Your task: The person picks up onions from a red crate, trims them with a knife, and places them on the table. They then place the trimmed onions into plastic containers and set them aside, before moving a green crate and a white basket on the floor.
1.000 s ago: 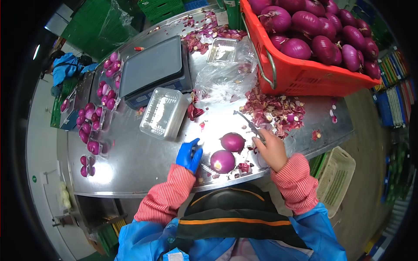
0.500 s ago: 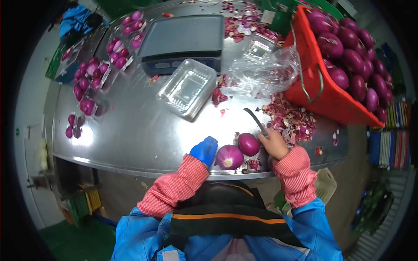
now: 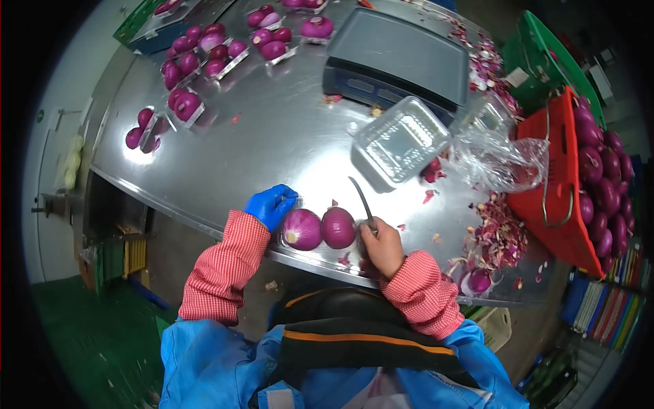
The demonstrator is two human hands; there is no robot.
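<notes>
My left hand [image 3: 272, 206], in a blue glove, is closed with fingertips pressed together beside a large red onion [image 3: 302, 230]. Whether anything is pinched in them is too small to make out. A second red onion [image 3: 338, 228] sits right against the first, near the table's front edge. To the right of the pair, my bare right hand [image 3: 383, 247] grips a small knife [image 3: 363, 198] with a thin, curved dark blade pointing up and away. Something dark red beneath the right hand is partly hidden.
Beyond lie a clear plastic tray [image 3: 402, 142], a grey scale [image 3: 402, 58] and crumpled plastic film [image 3: 501, 160]. Onion skins [image 3: 497, 235] and another onion [image 3: 479, 280] are at right, near a red crate [image 3: 548, 174] of onions. Packed onions [image 3: 214, 51] stand at far left.
The view has swung left, so the table's contents sit farther right. The two onions now appear more side by side. My right hand still grips the knife; my left stays by the onions.
</notes>
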